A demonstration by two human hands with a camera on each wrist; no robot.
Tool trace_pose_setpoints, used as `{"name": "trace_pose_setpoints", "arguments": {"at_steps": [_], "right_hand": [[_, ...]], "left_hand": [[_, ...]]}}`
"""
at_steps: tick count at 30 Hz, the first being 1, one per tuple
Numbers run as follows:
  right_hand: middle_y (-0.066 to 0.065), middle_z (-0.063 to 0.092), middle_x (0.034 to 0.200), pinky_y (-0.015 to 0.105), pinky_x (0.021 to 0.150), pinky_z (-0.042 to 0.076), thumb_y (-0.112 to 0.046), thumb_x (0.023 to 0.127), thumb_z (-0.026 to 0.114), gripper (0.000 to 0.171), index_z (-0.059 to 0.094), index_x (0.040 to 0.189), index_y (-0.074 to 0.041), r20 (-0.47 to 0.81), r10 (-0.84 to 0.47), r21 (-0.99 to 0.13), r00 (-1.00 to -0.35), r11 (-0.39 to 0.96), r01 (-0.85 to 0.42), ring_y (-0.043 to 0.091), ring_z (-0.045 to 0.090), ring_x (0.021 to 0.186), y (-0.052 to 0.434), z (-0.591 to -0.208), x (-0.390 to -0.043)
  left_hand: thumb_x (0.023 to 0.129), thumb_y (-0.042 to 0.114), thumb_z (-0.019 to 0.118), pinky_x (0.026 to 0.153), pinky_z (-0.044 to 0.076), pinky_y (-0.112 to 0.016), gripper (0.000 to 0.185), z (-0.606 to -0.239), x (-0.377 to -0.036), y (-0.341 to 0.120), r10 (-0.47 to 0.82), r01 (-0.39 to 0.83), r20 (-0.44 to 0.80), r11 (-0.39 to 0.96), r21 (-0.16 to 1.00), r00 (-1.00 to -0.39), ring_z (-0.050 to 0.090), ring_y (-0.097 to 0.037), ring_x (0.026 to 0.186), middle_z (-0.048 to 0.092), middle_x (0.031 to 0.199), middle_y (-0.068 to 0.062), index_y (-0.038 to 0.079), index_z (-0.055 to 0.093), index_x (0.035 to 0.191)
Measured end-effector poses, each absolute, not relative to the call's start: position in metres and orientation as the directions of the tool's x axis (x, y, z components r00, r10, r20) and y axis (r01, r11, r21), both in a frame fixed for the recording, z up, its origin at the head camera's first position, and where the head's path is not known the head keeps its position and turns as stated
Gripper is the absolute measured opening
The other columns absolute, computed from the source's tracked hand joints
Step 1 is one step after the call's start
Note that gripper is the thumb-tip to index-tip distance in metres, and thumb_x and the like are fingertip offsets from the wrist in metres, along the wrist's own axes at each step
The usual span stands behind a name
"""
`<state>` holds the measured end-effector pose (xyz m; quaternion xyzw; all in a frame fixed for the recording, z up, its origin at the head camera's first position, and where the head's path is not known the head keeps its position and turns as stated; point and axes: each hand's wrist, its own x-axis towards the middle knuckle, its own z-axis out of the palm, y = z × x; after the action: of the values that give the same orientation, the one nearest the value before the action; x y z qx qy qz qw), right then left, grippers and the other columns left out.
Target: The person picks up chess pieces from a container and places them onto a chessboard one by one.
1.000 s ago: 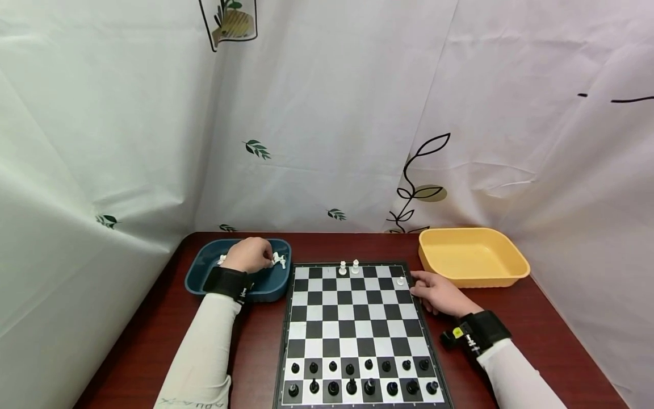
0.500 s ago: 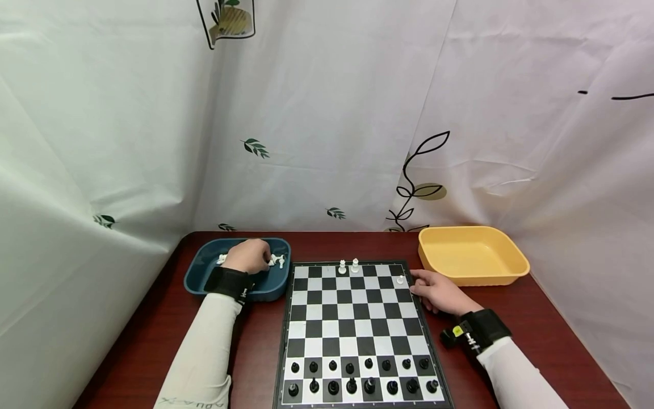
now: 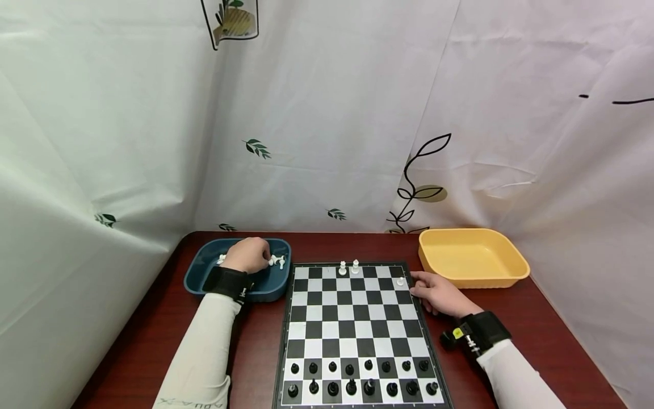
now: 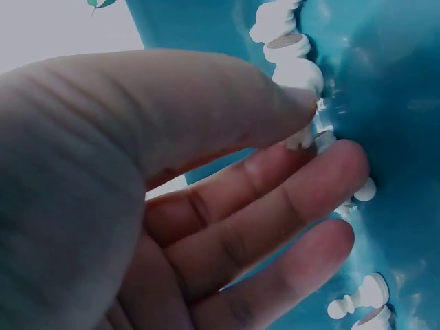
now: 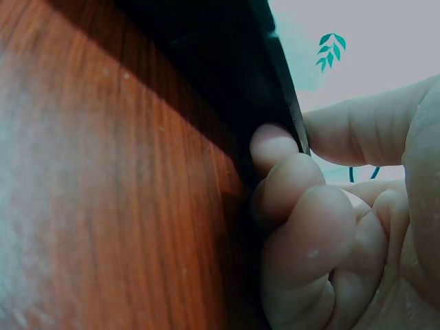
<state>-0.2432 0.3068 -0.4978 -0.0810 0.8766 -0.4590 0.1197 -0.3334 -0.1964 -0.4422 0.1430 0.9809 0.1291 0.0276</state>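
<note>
My left hand [image 3: 248, 255] reaches into the blue tray [image 3: 278, 289] at the back left. In the left wrist view, its thumb and fingers pinch a white chess piece [image 4: 300, 72] that the thumb partly covers. Other white pieces, such as a pawn [image 4: 361, 295], lie on the tray's bottom. My right hand [image 3: 441, 293] grips the right edge of the chessboard [image 3: 363, 328] near its far corner, thumb on top and curled fingers at the side and underneath. Two tall white pieces [image 3: 355, 267] stand on the board's far row, and a white pawn [image 3: 401, 281] near the right edge.
Two rows of black chess pieces [image 3: 351, 387] stand along the board's near side. A yellow tray [image 3: 475, 275] sits at the back right of the dark red wooden table [image 3: 327, 245]. A white patterned cloth [image 3: 327, 113] hangs behind and at both sides.
Both hands stay almost where they were, the left in the blue tray and the right at the board's edge. The head view shifts slightly.
</note>
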Motion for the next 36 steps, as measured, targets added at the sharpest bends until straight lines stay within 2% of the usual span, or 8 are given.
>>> {"name": "trace_pose_setpoints", "arguments": {"at_steps": [3,8,13,19,26,36], "right_hand": [[0.006,0.057,0.070,0.035,0.050,0.050,-0.017,0.107,0.070,0.066,0.043,0.159,0.014,-0.132,-0.256,-0.832,-0.958,0.553,-0.033,0.023,0.057,0.055,0.306,-0.497,-0.242],[0.005,0.058,0.071,0.035,0.049,0.049,-0.016,0.107,0.071,0.067,0.043,0.160,0.014,-0.135,-0.258,-0.842,-0.957,0.538,-0.026,0.023,0.056,0.055,0.305,-0.496,-0.241],[0.006,0.058,0.071,0.036,0.049,0.050,-0.015,0.107,0.071,0.066,0.043,0.159,0.015,-0.133,-0.262,-0.842,-0.956,0.539,-0.031,0.024,0.056,0.055,0.305,-0.496,-0.241],[0.005,0.058,0.070,0.036,0.049,0.050,-0.015,0.106,0.071,0.066,0.043,0.159,0.016,-0.125,-0.264,-0.839,-0.956,0.542,-0.040,0.024,0.056,0.055,0.305,-0.496,-0.241],[0.005,0.058,0.071,0.036,0.049,0.050,-0.015,0.107,0.070,0.067,0.042,0.159,0.016,-0.132,-0.266,-0.843,-0.955,0.538,-0.033,0.023,0.056,0.055,0.306,-0.497,-0.242],[0.005,0.058,0.069,0.036,0.049,0.050,-0.016,0.107,0.070,0.068,0.042,0.159,0.016,-0.127,-0.272,-0.844,-0.954,0.535,-0.041,0.023,0.056,0.054,0.305,-0.496,-0.241]], "left_hand": [[0.096,0.003,0.076,0.064,0.050,-0.039,0.020,-0.440,-0.333,-0.197,0.296,0.284,-0.004,0.920,0.269,-0.955,0.057,-0.022,0.067,0.065,0.074,-0.003,0.012,0.079,0.079],[0.097,0.000,0.075,0.073,0.057,-0.042,0.014,-0.438,-0.333,-0.197,0.315,0.307,0.020,0.908,0.284,-0.949,0.061,-0.022,0.072,0.074,0.088,-0.006,0.008,0.085,0.091],[0.097,-0.002,0.075,0.070,0.052,-0.040,0.017,-0.437,-0.332,-0.197,0.339,0.342,0.063,0.892,0.297,-0.939,0.058,-0.022,0.071,0.072,0.085,-0.005,0.008,0.083,0.086],[0.098,0.000,0.076,0.081,0.061,-0.045,0.013,-0.436,-0.332,-0.197,0.351,0.369,0.115,0.883,0.289,-0.929,0.066,-0.022,0.081,0.079,0.099,-0.008,0.007,0.086,0.099],[0.098,0.001,0.078,0.087,0.063,-0.050,0.011,-0.433,-0.330,-0.198,0.367,0.399,0.160,0.869,0.292,-0.916,0.073,-0.027,0.091,0.080,0.105,-0.012,0.003,0.085,0.106],[0.100,0.002,0.079,0.091,0.063,-0.052,0.012,-0.423,-0.322,-0.196,0.375,0.427,0.220,0.858,0.285,-0.901,0.074,-0.033,0.098,0.079,0.110,-0.017,-0.001,0.083,0.112]]}}
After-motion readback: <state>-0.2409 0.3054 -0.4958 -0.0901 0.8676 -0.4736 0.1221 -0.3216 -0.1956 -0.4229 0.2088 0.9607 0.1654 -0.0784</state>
